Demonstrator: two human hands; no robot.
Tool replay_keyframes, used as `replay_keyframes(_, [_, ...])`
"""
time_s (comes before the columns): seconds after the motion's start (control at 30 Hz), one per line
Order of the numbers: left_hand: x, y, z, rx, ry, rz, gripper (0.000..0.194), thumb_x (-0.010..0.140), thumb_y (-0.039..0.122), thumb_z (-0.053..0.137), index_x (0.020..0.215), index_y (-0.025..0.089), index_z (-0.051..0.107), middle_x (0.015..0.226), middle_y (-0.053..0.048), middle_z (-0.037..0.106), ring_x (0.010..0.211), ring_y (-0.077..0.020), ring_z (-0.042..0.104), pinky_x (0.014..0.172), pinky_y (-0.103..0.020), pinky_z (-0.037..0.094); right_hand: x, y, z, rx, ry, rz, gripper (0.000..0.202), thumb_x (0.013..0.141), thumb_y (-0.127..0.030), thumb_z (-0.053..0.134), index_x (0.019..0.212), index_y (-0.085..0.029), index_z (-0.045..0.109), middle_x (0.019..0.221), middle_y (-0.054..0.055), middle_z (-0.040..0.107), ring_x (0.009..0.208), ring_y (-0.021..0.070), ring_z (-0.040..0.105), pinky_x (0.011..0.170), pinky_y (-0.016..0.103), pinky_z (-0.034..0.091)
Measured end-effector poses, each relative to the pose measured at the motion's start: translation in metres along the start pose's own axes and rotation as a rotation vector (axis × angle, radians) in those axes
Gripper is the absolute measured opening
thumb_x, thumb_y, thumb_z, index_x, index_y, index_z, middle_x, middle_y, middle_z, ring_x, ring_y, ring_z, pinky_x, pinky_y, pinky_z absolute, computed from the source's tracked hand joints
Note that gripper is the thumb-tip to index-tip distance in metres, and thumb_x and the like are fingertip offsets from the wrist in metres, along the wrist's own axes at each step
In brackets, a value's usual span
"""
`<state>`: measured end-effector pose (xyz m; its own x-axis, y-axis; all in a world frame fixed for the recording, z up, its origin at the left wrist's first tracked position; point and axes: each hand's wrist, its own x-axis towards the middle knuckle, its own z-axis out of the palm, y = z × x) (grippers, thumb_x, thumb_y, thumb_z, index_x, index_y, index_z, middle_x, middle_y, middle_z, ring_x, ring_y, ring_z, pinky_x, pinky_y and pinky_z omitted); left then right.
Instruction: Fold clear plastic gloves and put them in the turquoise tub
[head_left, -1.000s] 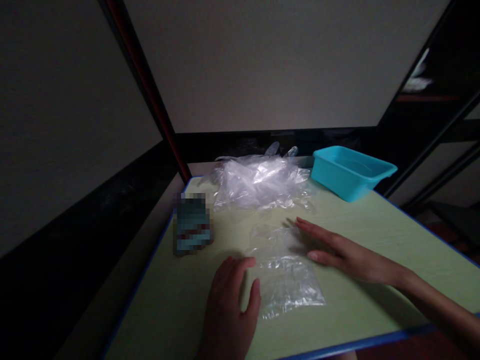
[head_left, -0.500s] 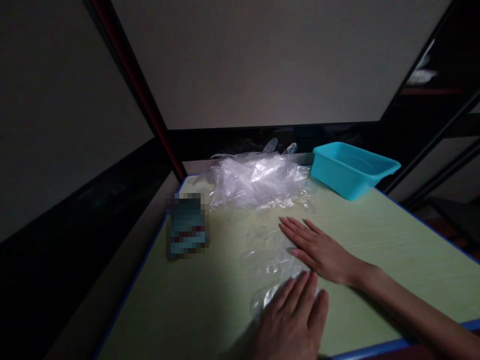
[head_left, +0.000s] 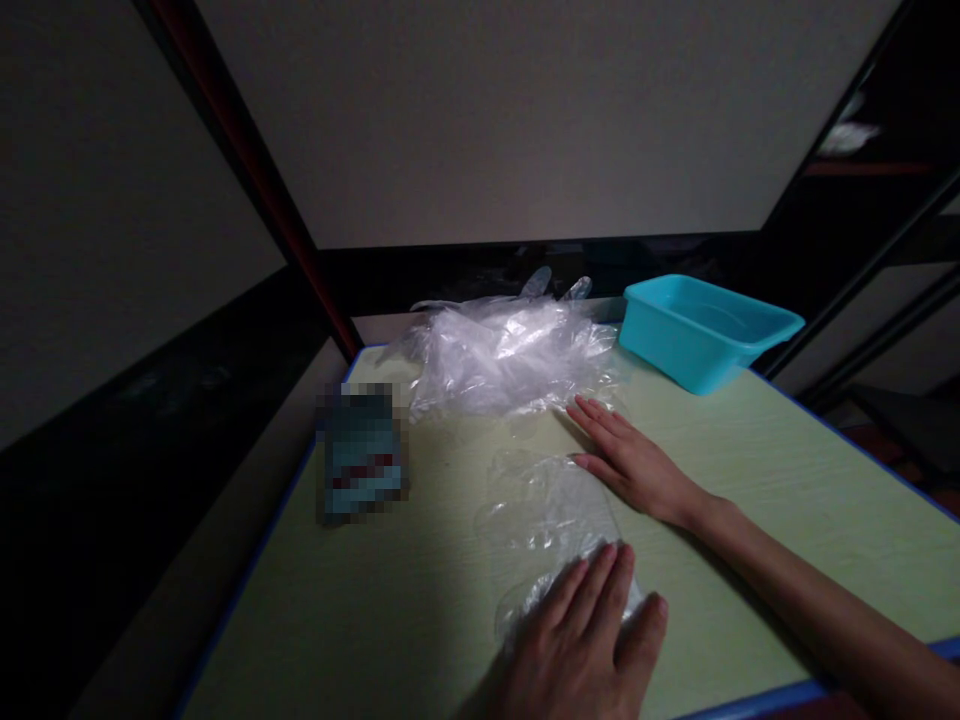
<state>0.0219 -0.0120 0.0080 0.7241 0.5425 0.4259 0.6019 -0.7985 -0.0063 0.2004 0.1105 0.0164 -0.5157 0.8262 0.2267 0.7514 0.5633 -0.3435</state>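
A clear disposable plastic glove (head_left: pixel 551 505) lies spread on the table, its thin film faintly wrinkled. My left hand (head_left: pixel 574 640) rests palm down over its near end, fingers stretched out and thumb apart. Beyond it, my right hand (head_left: pixel 637 465) is by the glove's upper right edge, fingers extended and thumb apart, gripping nothing. Whether its thumb tip touches the film I cannot tell. Behind both hands sits a loose heap of similar clear plastic gloves (head_left: pixel 502 355), with a couple of finger shapes sticking up at the back.
A turquoise plastic basin (head_left: pixel 667 345) stands at the back right of the pale yellow-green table (head_left: pixel 360 610), which has a blue edge. On the left lies a blurred-out rectangular item (head_left: pixel 364 450). Wall panels rise behind and to the left of the table.
My right hand has slid forward from over the glove to its upper right edge, uncovering more film. My left hand stays nearly in place, its thumb spread slightly wider.
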Motion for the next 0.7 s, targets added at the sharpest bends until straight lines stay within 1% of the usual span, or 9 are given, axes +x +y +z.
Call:
replay_keyframes(0.07, [0.003, -0.001, -0.005, -0.007, -0.004, 0.020, 0.031, 0.096, 0.023, 0.033, 0.121, 0.017, 0.049, 0.129, -0.009, 0.052, 0.120, -0.0214, 0.047, 0.093, -0.030, 0.043, -0.003, 0.001, -0.004, 0.084, 0.047, -0.010, 0.059, 0.090, -0.042, 0.042, 0.142, -0.023, 0.021, 0.149, 0.010, 0.020, 0.135, 0.0251, 0.017, 0.108, 0.048, 0.020])
replay_keyframes(0.13, [0.004, -0.002, -0.009, -0.029, -0.002, 0.043, 0.032, 0.096, 0.018, 0.031, 0.120, 0.013, 0.051, 0.128, -0.008, 0.053, 0.119, -0.0200, 0.048, 0.095, -0.030, 0.043, -0.007, 0.002, -0.010, 0.170, 0.053, -0.052, 0.063, 0.088, -0.043, 0.047, 0.142, -0.025, 0.020, 0.149, 0.008, 0.019, 0.136, 0.0254, 0.015, 0.108, 0.049, 0.018])
replay_keyframes(0.27, [0.003, -0.003, -0.008, -0.096, 0.043, 0.047, 0.029, 0.094, 0.013, 0.033, 0.113, 0.013, 0.055, 0.121, -0.004, 0.060, 0.117, -0.0160, 0.049, 0.102, -0.032, 0.037, -0.018, 0.005, -0.020, 0.226, -0.053, -0.149, 0.085, 0.075, -0.050, 0.063, 0.143, -0.029, 0.016, 0.150, 0.007, 0.018, 0.136, 0.0290, 0.010, 0.108, 0.055, 0.012])
replay_keyframes(0.37, [0.002, -0.001, -0.001, -0.123, 0.131, 0.030, 0.026, 0.094, 0.014, 0.035, 0.104, 0.015, 0.059, 0.114, -0.002, 0.064, 0.112, -0.0145, 0.053, 0.103, -0.032, 0.036, -0.022, 0.006, -0.022, 0.208, -0.127, -0.172, 0.094, 0.068, -0.053, 0.068, 0.143, -0.030, 0.016, 0.149, 0.007, 0.020, 0.135, 0.0304, 0.012, 0.107, 0.056, 0.010])
replay_keyframes(0.43, [0.001, 0.000, 0.002, -0.129, 0.203, -0.002, 0.026, 0.094, 0.014, 0.035, 0.098, 0.016, 0.061, 0.109, -0.001, 0.066, 0.108, -0.0134, 0.056, 0.104, -0.031, 0.035, -0.022, 0.006, -0.022, 0.205, -0.135, -0.157, 0.092, 0.069, -0.052, 0.068, 0.143, -0.029, 0.017, 0.149, 0.007, 0.022, 0.135, 0.0300, 0.012, 0.107, 0.055, 0.010])
replay_keyframes(0.47, [0.002, 0.000, 0.003, -0.132, 0.220, -0.011, 0.026, 0.094, 0.015, 0.035, 0.097, 0.016, 0.061, 0.108, -0.001, 0.066, 0.107, -0.0129, 0.057, 0.104, -0.031, 0.034, -0.021, 0.006, -0.021, 0.207, -0.127, -0.147, 0.091, 0.070, -0.052, 0.067, 0.143, -0.029, 0.017, 0.148, 0.008, 0.022, 0.135, 0.0297, 0.012, 0.107, 0.055, 0.011])
replay_keyframes(0.5, [0.002, 0.000, 0.003, -0.136, 0.221, -0.012, 0.026, 0.094, 0.015, 0.036, 0.096, 0.016, 0.061, 0.107, -0.001, 0.067, 0.106, -0.0128, 0.057, 0.104, -0.031, 0.034, -0.020, 0.006, -0.021, 0.206, -0.115, -0.137, 0.089, 0.071, -0.051, 0.066, 0.143, -0.028, 0.017, 0.148, 0.008, 0.023, 0.136, 0.0294, 0.012, 0.107, 0.055, 0.011])
replay_keyframes(0.6, [0.003, 0.000, 0.003, -0.155, 0.166, 0.011, 0.025, 0.094, 0.014, 0.037, 0.098, 0.016, 0.061, 0.109, -0.001, 0.066, 0.107, -0.0134, 0.056, 0.104, -0.032, 0.035, -0.017, 0.009, -0.019, 0.196, -0.080, -0.110, 0.086, 0.074, -0.050, 0.064, 0.143, -0.027, 0.016, 0.148, 0.009, 0.023, 0.136, 0.0288, 0.013, 0.107, 0.056, 0.012])
replay_keyframes(0.7, [0.003, 0.002, 0.005, -0.174, 0.160, -0.010, 0.024, 0.093, 0.015, 0.039, 0.099, 0.017, 0.062, 0.109, -0.001, 0.066, 0.107, -0.0136, 0.057, 0.103, -0.032, 0.036, -0.016, 0.012, -0.018, 0.182, -0.053, -0.076, 0.083, 0.076, -0.049, 0.062, 0.142, -0.028, 0.017, 0.148, 0.009, 0.024, 0.135, 0.0288, 0.014, 0.107, 0.057, 0.013])
